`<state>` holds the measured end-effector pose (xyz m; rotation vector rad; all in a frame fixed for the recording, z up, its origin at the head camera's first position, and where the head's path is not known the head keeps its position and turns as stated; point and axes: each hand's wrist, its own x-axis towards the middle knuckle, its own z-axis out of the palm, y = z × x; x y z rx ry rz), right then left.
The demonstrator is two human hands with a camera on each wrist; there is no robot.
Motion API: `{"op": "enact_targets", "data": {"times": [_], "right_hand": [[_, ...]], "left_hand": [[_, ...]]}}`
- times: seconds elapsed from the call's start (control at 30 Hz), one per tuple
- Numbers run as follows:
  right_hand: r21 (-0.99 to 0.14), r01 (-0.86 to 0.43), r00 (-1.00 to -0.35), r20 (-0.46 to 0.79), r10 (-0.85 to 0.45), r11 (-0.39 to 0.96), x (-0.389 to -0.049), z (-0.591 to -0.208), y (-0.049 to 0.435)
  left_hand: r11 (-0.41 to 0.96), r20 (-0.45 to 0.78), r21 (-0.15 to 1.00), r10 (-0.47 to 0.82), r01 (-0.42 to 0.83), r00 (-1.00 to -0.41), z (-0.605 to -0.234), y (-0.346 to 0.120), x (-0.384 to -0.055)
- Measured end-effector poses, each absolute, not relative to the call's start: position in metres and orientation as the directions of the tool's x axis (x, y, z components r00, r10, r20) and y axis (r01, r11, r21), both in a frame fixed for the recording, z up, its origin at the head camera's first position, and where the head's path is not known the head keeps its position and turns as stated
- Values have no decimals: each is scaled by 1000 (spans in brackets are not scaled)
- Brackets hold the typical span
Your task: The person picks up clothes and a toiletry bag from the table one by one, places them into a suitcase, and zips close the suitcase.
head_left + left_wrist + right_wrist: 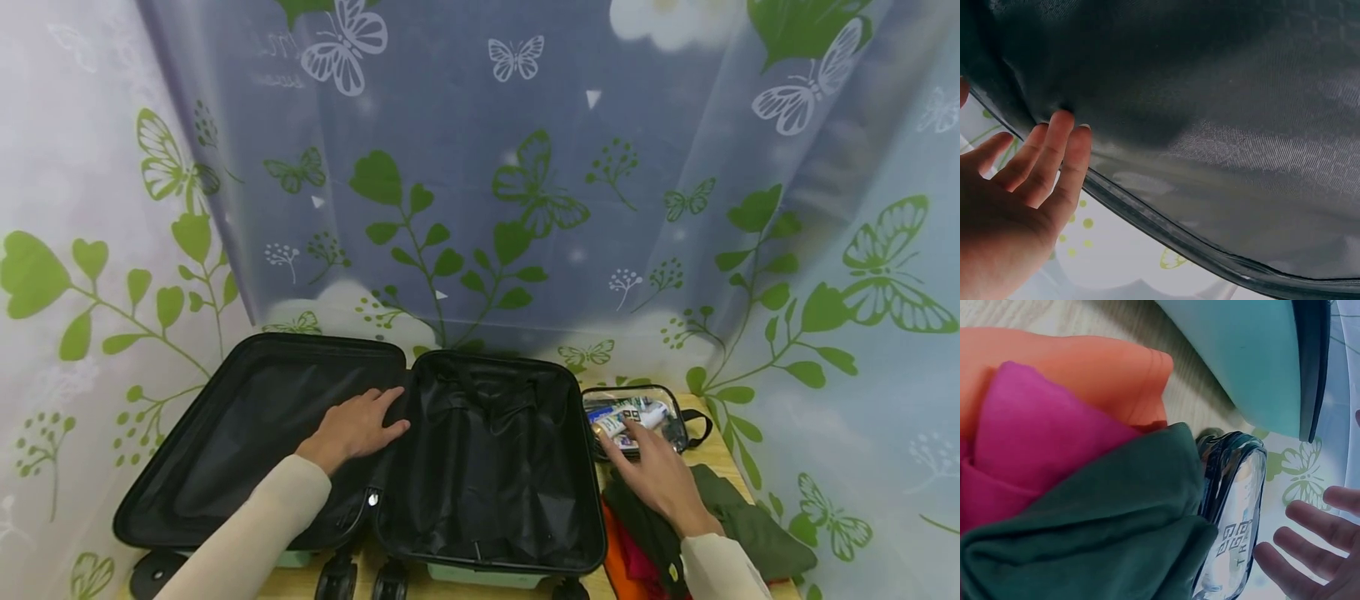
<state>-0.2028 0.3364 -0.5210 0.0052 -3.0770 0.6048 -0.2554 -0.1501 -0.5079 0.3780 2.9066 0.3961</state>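
Note:
A suitcase lies spread open, its left half (255, 433) and right half (491, 467) both lined in black fabric. My left hand (356, 429) is over the left half near the hinge side, fingers spread and holding nothing; in the left wrist view its fingers (1066, 156) are by the lining, contact unclear. To the right of the suitcase sits a clear toiletry pouch (1232, 544) with black trim, tubes visible through it. Over the pouch's near side is my right hand (663, 475), fingers extended and apart, gripping nothing. Whether a fingertip touches the pouch is unclear.
Folded clothes lie beside the suitcase: a dark green garment (1104, 519), a magenta one (1041, 431) and an orange one (1085, 369). They rest on a wooden surface (720, 433). A butterfly-patterned curtain (465, 208) hangs behind. Suitcase wheels (337, 577) face the near edge.

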Motion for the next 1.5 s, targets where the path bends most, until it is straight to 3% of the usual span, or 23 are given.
{"op": "enact_targets", "data": {"times": [0.4,0.73,1.5], "right_hand": [[-367,20,-1000,-19,14,930,-188,-525,347],[-403,60,-998,-28,53,913,-175,-526,357],[-365,231,-971,-147,189,902,-138,-532,414]], "left_hand": [[937,-130,268,264,222,-956,-514,-147,-255],[919,-95,325,268,225,-959,-513,-145,-256],[917,-109,340,258,208,-960,-515,-142,-258]]}}
